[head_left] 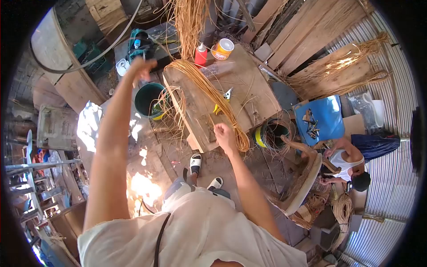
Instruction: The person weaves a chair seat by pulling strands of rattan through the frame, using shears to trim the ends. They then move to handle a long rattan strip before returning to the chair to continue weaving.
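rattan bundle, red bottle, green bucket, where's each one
rattan bundle (213,93), head view, midway along the strands
red bottle (201,58), head view, its body
green bucket (144,100), head view, inside wall

The cane strands (209,89) across the middle of the frame look like dry, matt, straw-yellow fibre. The table (249,75) under them is bare, rough, unpainted planks. Left of centre you have a bucket (141,95) of smooth dark-green plastic, at the top a bottle (201,55) of glossy red plastic, and down the right edge a wall (396,173) of dull grey corrugated sheet metal.
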Demonstrator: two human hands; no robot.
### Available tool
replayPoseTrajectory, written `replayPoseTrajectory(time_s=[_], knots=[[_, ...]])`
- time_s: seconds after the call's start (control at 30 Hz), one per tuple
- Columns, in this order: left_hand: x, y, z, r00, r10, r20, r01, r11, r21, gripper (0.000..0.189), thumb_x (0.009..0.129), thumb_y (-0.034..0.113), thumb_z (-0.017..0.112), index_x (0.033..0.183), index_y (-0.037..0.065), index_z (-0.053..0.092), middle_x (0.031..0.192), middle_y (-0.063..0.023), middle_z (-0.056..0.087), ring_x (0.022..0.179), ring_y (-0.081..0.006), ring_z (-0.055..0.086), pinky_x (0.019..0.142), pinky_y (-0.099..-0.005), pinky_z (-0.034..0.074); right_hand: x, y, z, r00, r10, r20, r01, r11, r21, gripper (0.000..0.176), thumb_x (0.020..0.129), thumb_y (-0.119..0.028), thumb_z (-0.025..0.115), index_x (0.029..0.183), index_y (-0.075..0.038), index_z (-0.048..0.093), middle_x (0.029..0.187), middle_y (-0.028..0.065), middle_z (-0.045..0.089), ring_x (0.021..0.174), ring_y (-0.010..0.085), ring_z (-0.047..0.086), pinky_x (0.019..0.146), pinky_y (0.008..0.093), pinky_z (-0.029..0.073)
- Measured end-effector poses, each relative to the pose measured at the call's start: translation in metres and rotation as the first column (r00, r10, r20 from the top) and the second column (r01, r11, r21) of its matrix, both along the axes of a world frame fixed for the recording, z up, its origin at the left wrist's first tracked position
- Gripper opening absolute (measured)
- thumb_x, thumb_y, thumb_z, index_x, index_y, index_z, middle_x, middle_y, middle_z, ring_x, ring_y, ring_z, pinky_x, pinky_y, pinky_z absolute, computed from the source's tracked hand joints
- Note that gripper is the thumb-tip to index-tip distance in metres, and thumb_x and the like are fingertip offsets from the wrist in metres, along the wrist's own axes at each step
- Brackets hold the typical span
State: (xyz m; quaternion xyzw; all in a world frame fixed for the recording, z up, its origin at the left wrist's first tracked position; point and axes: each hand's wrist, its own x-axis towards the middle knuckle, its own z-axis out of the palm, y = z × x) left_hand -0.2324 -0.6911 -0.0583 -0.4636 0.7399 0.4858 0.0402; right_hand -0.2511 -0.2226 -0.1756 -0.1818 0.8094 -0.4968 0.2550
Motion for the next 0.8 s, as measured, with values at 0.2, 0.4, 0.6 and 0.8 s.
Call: replayPoseTrajectory(time_s=[0.2, 0.4, 0.6, 0.8], knots=[[0.109, 0.177, -0.107, 0.982, 0.112, 0.154, -0.160, 0.922, 0.351, 0.051, 0.093, 0.048, 0.063, 0.092, -0.003, 0.061, 0.070, -0.0117, 0.066, 0.046, -0.0154, 0.058, 0.039, -0.0320, 0.048, -0.036, -0.038, -0.024, 0.974, 0.073, -0.213, -0.037, 0.985, 0.170, 0.019, 0.088, -0.020, 0.064, 0.090, -0.002, 0.067, 0.067, 0.0098, 0.066, 0.053, 0.0197, 0.063, 0.049, 0.0347, 0.047], [0.159, 0.281, -0.130, 0.991, 0.037, -0.126, 0.031, 0.866, 0.499, 0.036, 0.097, 0.039, 0.054, 0.088, 0.004, 0.059, 0.067, -0.0053, 0.057, 0.049, -0.0129, 0.051, 0.042, -0.0312, 0.041, -0.014, -0.019, -0.018, 0.953, 0.031, -0.300, 0.058, 0.957, 0.283, 0.017, 0.083, -0.020, 0.065, 0.080, -0.004, 0.069, 0.073, 0.0198, 0.067, 0.071, 0.0391, 0.066, 0.063, 0.0475, 0.051], [0.134, 0.296, -0.150, 0.932, -0.254, -0.258, 0.241, 0.967, -0.079, 0.029, 0.098, 0.027, 0.052, 0.095, -0.002, 0.053, 0.074, -0.0243, 0.059, 0.066, -0.0412, 0.059, 0.063, -0.0463, 0.047, -0.002, -0.038, -0.009, 0.978, -0.086, -0.189, 0.123, 0.974, 0.192, 0.021, 0.086, -0.024, 0.063, 0.082, -0.004, 0.067, 0.075, 0.0204, 0.068, 0.071, 0.0384, 0.067, 0.064, 0.0450, 0.052], [0.104, 0.299, -0.148, 0.923, -0.296, -0.245, 0.263, 0.952, -0.158, 0.028, 0.100, 0.025, 0.050, 0.091, -0.002, 0.052, 0.074, -0.0246, 0.059, 0.072, -0.0442, 0.059, 0.066, -0.0473, 0.047, -0.006, -0.047, -0.016, 0.990, 0.035, -0.136, 0.009, 0.948, 0.317, 0.022, 0.085, -0.023, 0.063, 0.082, -0.002, 0.066, 0.078, 0.0240, 0.067, 0.075, 0.0425, 0.066, 0.066, 0.0469, 0.052]])
